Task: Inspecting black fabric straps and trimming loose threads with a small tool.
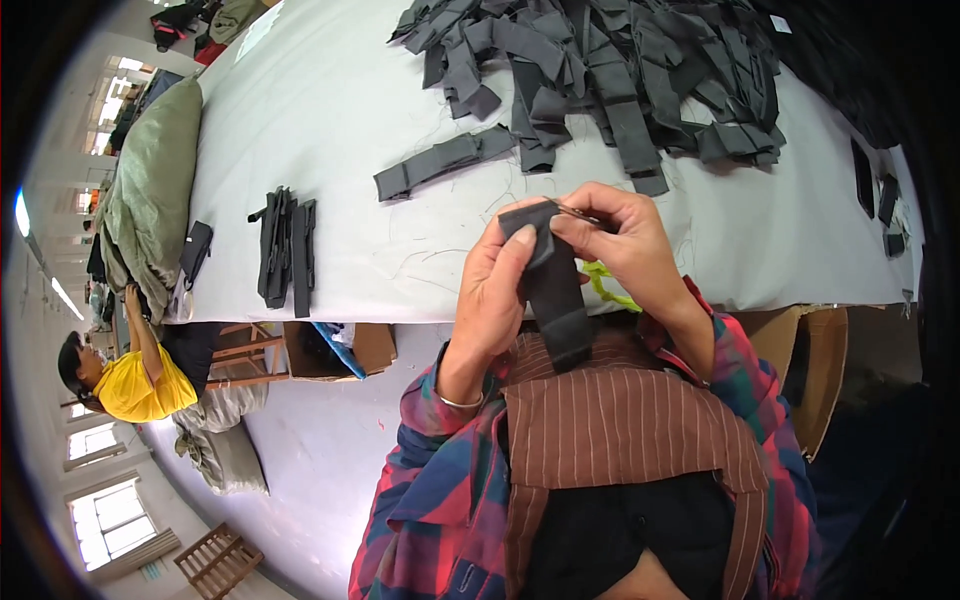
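Note:
My left hand (497, 270) is closed on a dark grey fabric strip (560, 315), thumb on top, at the table's near edge. The strip's lower end hangs in front of my body. My right hand (625, 240) pinches the strip's upper part and also holds small thread snips (580, 214), their tip pointing left over the cloth. My fingers hide most of the snips. A yellow-green cord (605, 285) hangs below my right hand. Beyond my hands, a folded dark grey strip (445, 162) lies on the white table (360, 250).
A big heap of dark grey strips (620, 70) covers the table's far side. Left of my hands lies a small stack of strips (277, 248). A green fabric bundle (160, 165) rests at the left end, near a person in yellow (145, 385). Cardboard boxes (375, 350) stand below the edge.

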`<action>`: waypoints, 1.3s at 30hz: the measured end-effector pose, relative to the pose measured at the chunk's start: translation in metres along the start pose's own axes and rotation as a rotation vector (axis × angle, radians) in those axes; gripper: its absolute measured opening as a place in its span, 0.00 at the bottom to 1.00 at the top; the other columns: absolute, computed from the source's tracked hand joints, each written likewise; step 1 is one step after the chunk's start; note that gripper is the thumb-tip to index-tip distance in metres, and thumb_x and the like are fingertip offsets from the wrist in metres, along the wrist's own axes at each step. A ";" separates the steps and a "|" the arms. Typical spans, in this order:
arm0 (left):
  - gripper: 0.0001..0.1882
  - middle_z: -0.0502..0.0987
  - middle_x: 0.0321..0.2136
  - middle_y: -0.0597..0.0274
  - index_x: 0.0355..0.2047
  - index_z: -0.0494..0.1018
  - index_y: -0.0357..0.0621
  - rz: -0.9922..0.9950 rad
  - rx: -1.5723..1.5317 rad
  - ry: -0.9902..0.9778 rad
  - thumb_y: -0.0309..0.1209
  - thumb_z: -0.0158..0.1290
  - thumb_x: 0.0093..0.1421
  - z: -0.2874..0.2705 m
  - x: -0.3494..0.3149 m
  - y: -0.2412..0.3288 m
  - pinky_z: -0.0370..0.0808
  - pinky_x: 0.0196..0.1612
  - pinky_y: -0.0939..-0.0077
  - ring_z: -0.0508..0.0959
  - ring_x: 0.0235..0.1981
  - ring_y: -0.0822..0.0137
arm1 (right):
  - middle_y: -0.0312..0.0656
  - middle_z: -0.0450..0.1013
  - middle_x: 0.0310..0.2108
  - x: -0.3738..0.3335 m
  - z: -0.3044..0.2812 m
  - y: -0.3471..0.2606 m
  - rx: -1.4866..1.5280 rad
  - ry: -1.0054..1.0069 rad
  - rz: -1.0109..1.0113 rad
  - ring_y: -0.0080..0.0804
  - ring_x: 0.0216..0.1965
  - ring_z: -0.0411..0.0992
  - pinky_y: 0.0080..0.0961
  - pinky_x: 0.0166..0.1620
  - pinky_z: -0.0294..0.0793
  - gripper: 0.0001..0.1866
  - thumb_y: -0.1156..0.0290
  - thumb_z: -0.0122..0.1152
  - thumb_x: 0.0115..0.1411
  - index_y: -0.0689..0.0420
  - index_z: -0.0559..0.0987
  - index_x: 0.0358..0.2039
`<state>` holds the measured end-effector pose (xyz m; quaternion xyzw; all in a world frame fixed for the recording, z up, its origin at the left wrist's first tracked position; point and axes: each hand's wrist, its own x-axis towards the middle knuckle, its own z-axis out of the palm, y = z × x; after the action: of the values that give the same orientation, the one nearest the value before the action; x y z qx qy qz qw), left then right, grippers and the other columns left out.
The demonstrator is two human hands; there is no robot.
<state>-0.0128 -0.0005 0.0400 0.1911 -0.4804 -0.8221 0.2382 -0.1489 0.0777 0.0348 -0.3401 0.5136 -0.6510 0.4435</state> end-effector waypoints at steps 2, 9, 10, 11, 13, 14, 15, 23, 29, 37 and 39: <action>0.17 0.71 0.45 0.48 0.50 0.62 0.36 -0.075 -0.159 0.013 0.33 0.38 0.66 -0.008 0.002 -0.008 0.80 0.38 0.66 0.78 0.37 0.57 | 0.33 0.73 0.28 0.000 -0.009 0.004 0.049 -0.031 0.085 0.15 0.27 0.67 0.14 0.32 0.68 0.06 0.74 0.62 0.56 0.63 0.77 0.32; 0.16 0.72 0.43 0.44 0.50 0.61 0.36 -0.070 -0.186 0.074 0.34 0.38 0.66 -0.017 0.002 -0.013 0.80 0.37 0.64 0.79 0.34 0.55 | 0.35 0.77 0.31 0.007 -0.019 0.006 -0.577 0.166 -0.384 0.26 0.32 0.73 0.22 0.38 0.69 0.10 0.70 0.64 0.51 0.55 0.79 0.36; 0.16 0.72 0.43 0.44 0.50 0.61 0.36 -0.071 -0.182 0.073 0.33 0.38 0.67 -0.018 0.002 -0.014 0.80 0.37 0.65 0.79 0.34 0.55 | 0.34 0.76 0.30 0.008 -0.021 0.004 -0.710 0.135 -0.431 0.26 0.30 0.71 0.23 0.36 0.67 0.10 0.70 0.64 0.50 0.54 0.80 0.35; 0.16 0.72 0.43 0.44 0.50 0.61 0.36 -0.073 -0.181 0.074 0.33 0.38 0.67 -0.018 0.002 -0.014 0.80 0.37 0.65 0.79 0.34 0.55 | 0.33 0.76 0.30 0.009 -0.022 0.002 -0.844 0.104 -0.479 0.27 0.28 0.70 0.23 0.34 0.64 0.10 0.70 0.64 0.49 0.52 0.80 0.34; 0.15 0.72 0.43 0.45 0.49 0.61 0.36 -0.061 -0.153 0.066 0.32 0.38 0.67 -0.017 0.003 -0.016 0.79 0.36 0.66 0.79 0.32 0.57 | 0.31 0.75 0.28 0.008 -0.022 -0.001 -0.871 0.113 -0.508 0.27 0.27 0.69 0.23 0.33 0.61 0.10 0.70 0.64 0.48 0.51 0.80 0.34; 0.15 0.72 0.43 0.45 0.49 0.61 0.36 -0.062 -0.153 0.067 0.32 0.38 0.67 -0.017 0.004 -0.016 0.79 0.36 0.66 0.79 0.32 0.57 | 0.29 0.75 0.27 0.007 -0.022 -0.002 -0.899 0.122 -0.539 0.26 0.25 0.67 0.23 0.31 0.58 0.10 0.70 0.65 0.48 0.49 0.80 0.33; 0.15 0.72 0.43 0.45 0.49 0.61 0.36 -0.055 -0.144 0.062 0.32 0.38 0.67 -0.016 0.004 -0.017 0.79 0.36 0.66 0.79 0.32 0.57 | 0.29 0.75 0.27 0.007 -0.022 -0.003 -0.900 0.124 -0.537 0.26 0.25 0.67 0.23 0.31 0.58 0.10 0.70 0.65 0.48 0.49 0.80 0.33; 0.13 0.73 0.38 0.46 0.48 0.60 0.37 -0.061 -0.139 0.063 0.30 0.37 0.66 -0.009 0.003 -0.017 0.79 0.34 0.68 0.78 0.31 0.59 | 0.31 0.68 0.20 0.013 -0.027 -0.004 -1.090 0.206 -0.741 0.29 0.22 0.60 0.26 0.29 0.54 0.11 0.69 0.66 0.47 0.48 0.80 0.34; 0.13 0.73 0.37 0.47 0.47 0.60 0.37 -0.070 -0.155 0.071 0.30 0.37 0.65 -0.010 0.006 -0.018 0.79 0.33 0.67 0.78 0.30 0.59 | 0.30 0.67 0.19 0.010 -0.030 -0.001 -1.094 0.178 -0.722 0.29 0.22 0.60 0.26 0.29 0.54 0.11 0.69 0.66 0.47 0.48 0.80 0.34; 0.14 0.73 0.36 0.48 0.46 0.61 0.36 -0.082 -0.183 0.074 0.31 0.38 0.64 -0.009 0.008 -0.018 0.79 0.33 0.66 0.78 0.29 0.59 | 0.30 0.70 0.21 0.008 -0.030 0.003 -0.975 0.183 -0.637 0.28 0.23 0.61 0.25 0.30 0.54 0.11 0.71 0.66 0.47 0.49 0.81 0.34; 0.14 0.73 0.36 0.48 0.46 0.61 0.36 -0.082 -0.184 0.077 0.31 0.38 0.64 -0.008 0.008 -0.017 0.79 0.33 0.66 0.78 0.29 0.59 | 0.30 0.70 0.21 0.008 -0.030 0.004 -0.974 0.199 -0.648 0.29 0.23 0.61 0.25 0.30 0.55 0.11 0.71 0.66 0.47 0.49 0.81 0.34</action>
<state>-0.0186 -0.0032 0.0206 0.2194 -0.3853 -0.8638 0.2393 -0.1780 0.0805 0.0236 -0.5814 0.6622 -0.4714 -0.0353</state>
